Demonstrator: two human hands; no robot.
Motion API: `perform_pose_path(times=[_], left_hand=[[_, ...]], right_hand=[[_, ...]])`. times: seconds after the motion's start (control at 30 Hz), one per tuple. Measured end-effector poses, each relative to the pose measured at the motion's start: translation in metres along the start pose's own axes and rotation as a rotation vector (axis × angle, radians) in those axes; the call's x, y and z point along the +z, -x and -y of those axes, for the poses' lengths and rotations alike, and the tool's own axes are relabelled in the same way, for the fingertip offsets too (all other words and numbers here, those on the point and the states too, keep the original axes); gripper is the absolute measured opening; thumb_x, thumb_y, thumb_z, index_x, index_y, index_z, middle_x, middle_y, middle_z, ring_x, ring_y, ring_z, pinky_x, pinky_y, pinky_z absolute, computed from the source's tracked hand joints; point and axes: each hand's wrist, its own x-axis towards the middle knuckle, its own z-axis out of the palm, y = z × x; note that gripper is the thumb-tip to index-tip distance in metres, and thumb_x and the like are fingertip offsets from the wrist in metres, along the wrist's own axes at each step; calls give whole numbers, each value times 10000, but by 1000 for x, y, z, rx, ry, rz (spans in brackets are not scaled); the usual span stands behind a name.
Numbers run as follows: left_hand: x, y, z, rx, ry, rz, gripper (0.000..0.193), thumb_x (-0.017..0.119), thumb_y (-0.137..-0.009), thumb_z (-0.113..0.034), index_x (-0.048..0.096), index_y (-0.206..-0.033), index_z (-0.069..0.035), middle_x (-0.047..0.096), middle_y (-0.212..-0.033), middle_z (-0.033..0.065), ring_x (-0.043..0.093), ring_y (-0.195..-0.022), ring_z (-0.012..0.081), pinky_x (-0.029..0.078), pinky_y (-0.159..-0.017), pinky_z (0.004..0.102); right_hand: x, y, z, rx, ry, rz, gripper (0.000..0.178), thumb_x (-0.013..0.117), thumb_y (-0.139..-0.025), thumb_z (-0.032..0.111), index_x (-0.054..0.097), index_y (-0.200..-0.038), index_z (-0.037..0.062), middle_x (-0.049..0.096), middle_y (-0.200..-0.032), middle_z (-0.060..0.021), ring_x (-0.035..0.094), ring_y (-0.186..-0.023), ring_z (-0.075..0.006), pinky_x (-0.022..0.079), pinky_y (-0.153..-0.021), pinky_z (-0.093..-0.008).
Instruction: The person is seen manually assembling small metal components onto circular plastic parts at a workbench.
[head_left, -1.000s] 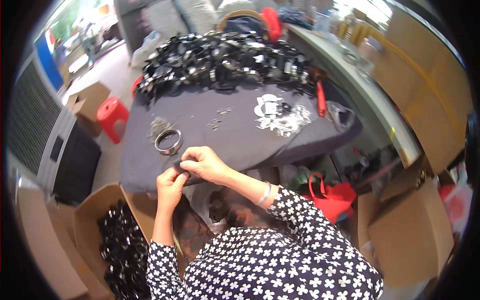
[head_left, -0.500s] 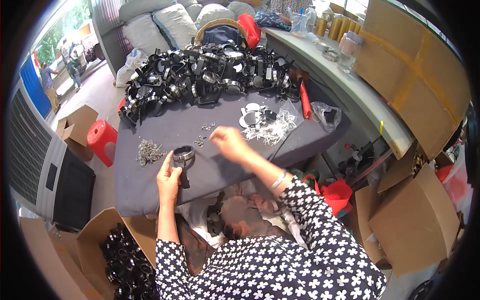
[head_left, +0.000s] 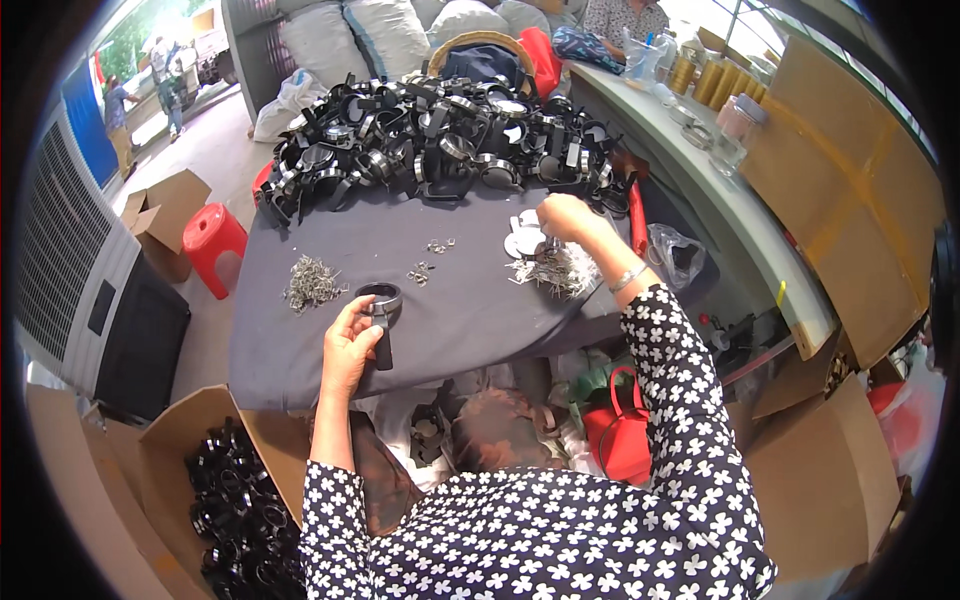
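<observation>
My left hand (head_left: 352,345) grips a watch-like piece near the table's front edge, a round open case (head_left: 381,292) with a silver rim and a black strap (head_left: 384,345) hanging down. Its fingers and thumb close around the strap side. To the right, my right hand (head_left: 570,216) reaches over several white discs (head_left: 524,240), fingers bent together; whatever is between them is hidden. Just below that hand lies a heap of thin white sticks (head_left: 562,272). Small metal parts form a pile (head_left: 314,283) left of the case and little clusters (head_left: 421,272) beyond it.
A big mound of black watch-like pieces (head_left: 440,140) covers the table's far side. A carton (head_left: 275,450) of similar pieces stands at lower left, near a red stool (head_left: 214,248) and an air cooler (head_left: 85,270). Along the right runs a shelf (head_left: 650,115) with jars.
My right hand has moved right and away from me, from the table's middle to the white discs. My left hand has turned the case so its strap shows. The whole view has shifted slightly.
</observation>
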Motion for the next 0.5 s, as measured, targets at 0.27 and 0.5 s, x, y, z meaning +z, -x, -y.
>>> perform_pose_path(times=[0.27, 0.5], left_hand=[[-5, 5, -2, 0, 18, -136, 581, 637, -770, -30, 431, -1312, -68, 626, -834, 33, 525, -618, 61, 418, -493, 195], [0, 6, 3, 72, -37, -173, 723, 628, -774, -33, 279, -1407, -37, 585, -760, 23, 501, -592, 55, 416, -484, 198]], right_hand=[[-73, 36, 81, -155, -863, -315, 51, 662, -718, 75, 651, -736, 28, 613, -640, -33, 578, -609, -130, 461, -594, -269], [-32, 41, 224, -356, -1274, -708, 76, 677, -760, -5, 632, -815, 22, 608, -755, -40, 574, -689, -101, 453, -614, -230]])
